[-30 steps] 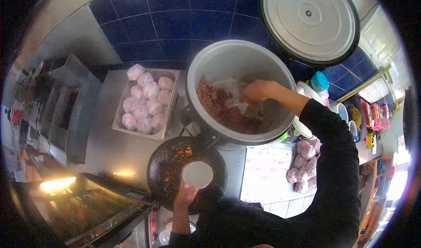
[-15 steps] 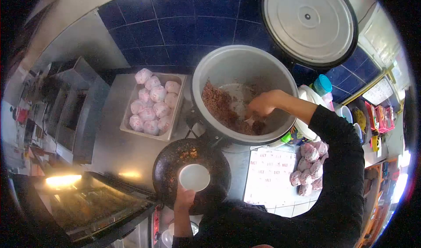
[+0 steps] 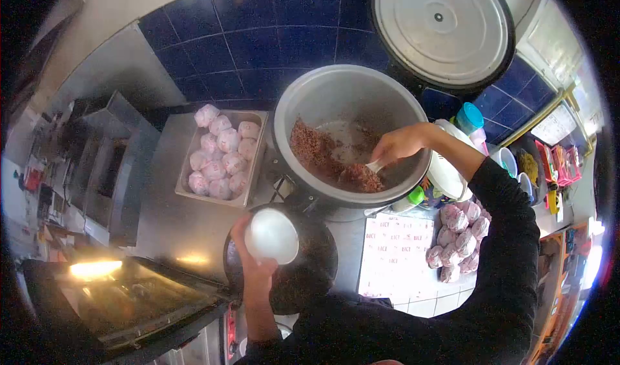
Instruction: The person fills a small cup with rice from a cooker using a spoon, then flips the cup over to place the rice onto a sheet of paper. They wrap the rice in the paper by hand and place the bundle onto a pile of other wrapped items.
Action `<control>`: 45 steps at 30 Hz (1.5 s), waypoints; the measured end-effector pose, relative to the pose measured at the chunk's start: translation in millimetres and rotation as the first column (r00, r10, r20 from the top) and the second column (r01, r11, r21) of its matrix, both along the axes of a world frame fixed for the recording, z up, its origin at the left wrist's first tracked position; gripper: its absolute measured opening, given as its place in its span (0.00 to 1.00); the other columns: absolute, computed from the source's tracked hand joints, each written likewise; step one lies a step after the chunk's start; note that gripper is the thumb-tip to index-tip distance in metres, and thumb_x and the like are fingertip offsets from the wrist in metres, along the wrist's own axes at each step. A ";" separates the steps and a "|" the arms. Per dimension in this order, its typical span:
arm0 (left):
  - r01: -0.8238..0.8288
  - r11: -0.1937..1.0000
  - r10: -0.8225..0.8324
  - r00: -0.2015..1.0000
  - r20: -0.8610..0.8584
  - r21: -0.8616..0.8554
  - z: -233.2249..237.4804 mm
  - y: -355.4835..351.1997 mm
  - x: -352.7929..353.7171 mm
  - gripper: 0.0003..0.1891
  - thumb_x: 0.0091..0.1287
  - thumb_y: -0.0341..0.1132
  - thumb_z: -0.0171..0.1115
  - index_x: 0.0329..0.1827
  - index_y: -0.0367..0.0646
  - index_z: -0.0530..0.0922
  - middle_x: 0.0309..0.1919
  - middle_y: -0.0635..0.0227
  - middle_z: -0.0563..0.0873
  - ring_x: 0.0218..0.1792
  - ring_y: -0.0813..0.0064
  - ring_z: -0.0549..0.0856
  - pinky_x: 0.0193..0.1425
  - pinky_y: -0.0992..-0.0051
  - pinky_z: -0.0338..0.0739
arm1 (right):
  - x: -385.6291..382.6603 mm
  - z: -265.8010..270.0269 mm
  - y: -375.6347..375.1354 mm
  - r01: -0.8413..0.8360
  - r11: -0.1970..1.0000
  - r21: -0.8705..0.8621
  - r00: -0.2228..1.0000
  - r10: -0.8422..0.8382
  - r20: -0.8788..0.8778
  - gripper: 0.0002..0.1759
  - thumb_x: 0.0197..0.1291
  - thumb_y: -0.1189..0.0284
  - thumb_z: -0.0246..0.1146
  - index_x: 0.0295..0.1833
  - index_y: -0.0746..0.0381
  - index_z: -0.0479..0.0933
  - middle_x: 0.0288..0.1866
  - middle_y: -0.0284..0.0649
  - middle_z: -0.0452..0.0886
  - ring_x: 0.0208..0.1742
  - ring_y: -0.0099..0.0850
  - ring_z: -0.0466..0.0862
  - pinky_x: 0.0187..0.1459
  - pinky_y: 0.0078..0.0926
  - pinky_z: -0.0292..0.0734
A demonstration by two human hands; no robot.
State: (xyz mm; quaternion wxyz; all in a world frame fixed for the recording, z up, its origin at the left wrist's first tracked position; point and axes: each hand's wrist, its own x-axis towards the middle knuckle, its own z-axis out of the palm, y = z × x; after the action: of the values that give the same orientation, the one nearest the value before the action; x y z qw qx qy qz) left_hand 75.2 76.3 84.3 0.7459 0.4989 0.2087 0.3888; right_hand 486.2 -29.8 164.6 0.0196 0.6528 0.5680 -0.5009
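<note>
Inside the large grey rice cooker pot [image 3: 349, 81], my right hand [image 3: 399, 146] grips the pale handle of a rice paddle [image 3: 376, 166]. Reddish-brown rice [image 3: 363, 179] is heaped on the paddle's blade. More of that rice [image 3: 311, 146] clings to the pot's left side, and part of the bottom shows bare. My left hand [image 3: 256, 265] holds a white bowl [image 3: 271, 236] tilted over a dark wok [image 3: 316, 261]. The bowl's inside looks white, with no food visible in it.
A metal tray [image 3: 242, 199] of paper-wrapped bundles [image 3: 223, 148] stands left of the pot. Printed wrapping sheets [image 3: 395, 255] lie at right, beside a pile of wrapped bundles [image 3: 458, 242]. The round pot lid [image 3: 442, 29] stands raised behind. A lit glass warmer [image 3: 116, 300] is at lower left.
My left hand has raised the bowl up and to the left, nearer the pot, and tilted it. The paddle has lifted in my right hand, with rice now heaped on it.
</note>
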 end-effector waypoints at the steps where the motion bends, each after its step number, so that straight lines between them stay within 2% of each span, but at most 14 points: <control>1: -0.019 0.999 0.019 1.000 0.013 0.047 18.2 0.6 8.0 0.53 0.49 0.38 0.79 0.79 0.41 0.58 0.68 0.59 0.72 0.68 0.62 0.77 0.71 0.58 0.76 | 2.3 -1.0 -2.3 0.001 1.000 0.008 1.000 -0.001 0.002 0.21 0.74 0.64 0.61 0.65 0.64 0.80 0.44 0.37 0.88 0.43 0.31 0.82 0.49 0.33 0.77; 6: 0.235 0.773 -0.094 0.961 -0.260 0.589 90.5 7.0 75.4 0.43 0.61 0.42 0.78 0.76 0.38 0.63 0.66 0.52 0.76 0.66 0.59 0.78 0.68 0.63 0.74 | 14.3 1.9 -15.2 0.175 0.984 -0.042 0.985 -0.174 0.011 0.20 0.73 0.63 0.61 0.66 0.57 0.82 0.35 0.30 0.82 0.31 0.19 0.74 0.33 0.22 0.71; 9: 0.343 0.442 -0.018 0.927 -0.374 0.829 104.7 2.5 123.5 0.41 0.66 0.47 0.75 0.75 0.38 0.64 0.62 0.44 0.79 0.62 0.49 0.81 0.69 0.58 0.73 | 11.9 8.9 -28.3 0.257 0.965 -0.049 0.965 -0.253 0.065 0.21 0.71 0.62 0.61 0.65 0.55 0.82 0.32 0.28 0.79 0.27 0.17 0.71 0.29 0.20 0.69; 11: 0.547 0.360 -0.074 0.824 -0.561 0.756 104.2 -1.5 148.8 0.41 0.67 0.52 0.73 0.74 0.37 0.64 0.63 0.39 0.77 0.62 0.42 0.80 0.68 0.54 0.73 | 10.9 8.7 -35.0 0.270 0.962 -0.034 0.959 -0.266 0.096 0.21 0.69 0.62 0.61 0.64 0.55 0.83 0.29 0.27 0.78 0.25 0.17 0.71 0.27 0.20 0.69; 17: 0.665 0.191 0.017 0.734 -0.679 0.722 80.4 -8.8 185.0 0.44 0.68 0.62 0.65 0.74 0.38 0.62 0.62 0.32 0.76 0.62 0.33 0.78 0.68 0.47 0.71 | 9.5 13.2 -49.7 0.293 0.955 0.049 0.951 -0.296 0.094 0.16 0.63 0.64 0.58 0.50 0.56 0.86 0.25 0.28 0.78 0.19 0.21 0.71 0.20 0.23 0.68; 25: 0.649 0.279 -0.003 0.737 -0.675 0.708 66.3 -10.7 205.0 0.43 0.73 0.59 0.61 0.75 0.32 0.57 0.66 0.29 0.72 0.66 0.32 0.75 0.72 0.49 0.69 | -6.9 42.8 -52.9 0.073 0.952 0.296 0.964 -0.143 0.222 0.19 0.66 0.63 0.58 0.36 0.68 0.83 0.29 0.44 0.83 0.30 0.36 0.80 0.37 0.38 0.75; 27: 0.620 0.323 -0.027 0.761 -0.648 0.715 57.5 -5.5 214.1 0.43 0.74 0.58 0.60 0.75 0.30 0.56 0.67 0.29 0.71 0.67 0.33 0.75 0.73 0.51 0.69 | 16.0 9.1 -51.8 -0.370 0.643 0.671 0.889 0.036 0.456 0.18 0.63 0.63 0.57 0.32 0.66 0.84 0.29 0.52 0.86 0.29 0.50 0.86 0.35 0.48 0.82; 28: 0.570 0.319 -0.031 0.805 -0.592 0.757 53.2 -1.7 217.2 0.43 0.75 0.57 0.60 0.75 0.28 0.56 0.67 0.28 0.70 0.68 0.35 0.75 0.73 0.53 0.69 | -1.5 25.6 -53.0 -0.366 0.643 0.673 0.890 0.032 0.454 0.18 0.63 0.63 0.57 0.32 0.66 0.84 0.29 0.52 0.86 0.29 0.50 0.86 0.35 0.48 0.82; 29: 0.518 0.317 -0.036 0.844 -0.536 0.794 48.0 1.3 219.9 0.43 0.75 0.57 0.60 0.75 0.27 0.55 0.68 0.28 0.70 0.69 0.37 0.74 0.74 0.55 0.68 | -21.3 40.6 -56.4 -0.121 0.747 0.653 0.874 -0.232 0.427 0.17 0.63 0.64 0.57 0.35 0.65 0.85 0.32 0.54 0.87 0.34 0.53 0.87 0.40 0.49 0.83; 30: 0.559 0.529 -0.092 0.786 -0.612 0.639 51.8 -0.1 228.0 0.44 0.76 0.57 0.59 0.75 0.26 0.53 0.67 0.32 0.71 0.69 0.46 0.75 0.73 0.59 0.69 | -43.0 57.6 -57.1 0.142 0.771 0.621 0.775 -0.477 0.414 0.17 0.63 0.64 0.57 0.37 0.64 0.87 0.36 0.56 0.88 0.39 0.56 0.89 0.45 0.51 0.83; 34: 0.553 0.686 -0.272 0.797 -0.538 0.473 46.7 4.0 242.9 0.43 0.77 0.59 0.56 0.75 0.27 0.54 0.66 0.41 0.73 0.66 0.54 0.77 0.70 0.64 0.72 | -77.2 78.2 -53.7 0.162 0.741 0.652 0.673 -0.566 0.476 0.18 0.64 0.62 0.58 0.41 0.62 0.89 0.39 0.57 0.89 0.45 0.56 0.89 0.49 0.51 0.84; 39: 0.510 0.846 -0.389 0.789 -0.476 0.155 76.9 -1.0 230.1 0.36 0.79 0.64 0.50 0.73 0.41 0.62 0.54 0.59 0.82 0.46 0.70 0.83 0.50 0.70 0.79 | -97.7 89.0 -62.5 -0.055 0.806 0.590 0.518 -0.482 0.707 0.11 0.65 0.66 0.59 0.42 0.60 0.84 0.38 0.50 0.89 0.41 0.51 0.90 0.39 0.49 0.85; 42: 0.644 0.749 -0.663 0.728 -0.176 -0.159 79.2 27.0 225.1 0.33 0.78 0.64 0.48 0.70 0.45 0.70 0.51 0.62 0.84 0.41 0.71 0.82 0.45 0.70 0.78 | -106.2 98.9 -73.8 -0.087 0.751 0.655 0.415 -0.570 0.709 0.09 0.61 0.69 0.64 0.39 0.63 0.85 0.35 0.51 0.89 0.37 0.48 0.91 0.38 0.48 0.86; 45: 0.691 0.675 -0.703 0.708 0.058 -0.260 89.6 31.8 213.7 0.31 0.78 0.62 0.48 0.66 0.44 0.75 0.52 0.61 0.85 0.41 0.67 0.84 0.46 0.67 0.79 | -88.0 94.4 -80.9 0.015 0.597 0.802 0.322 -0.762 0.561 0.10 0.65 0.70 0.62 0.48 0.62 0.83 0.35 0.51 0.89 0.36 0.49 0.91 0.36 0.50 0.85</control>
State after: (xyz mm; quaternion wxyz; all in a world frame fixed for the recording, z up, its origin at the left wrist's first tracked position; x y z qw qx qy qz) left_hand 288.9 108.1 173.9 0.8916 0.4463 0.0695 0.0322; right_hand 398.2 -110.7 258.9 -0.0611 0.8934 0.4102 0.1726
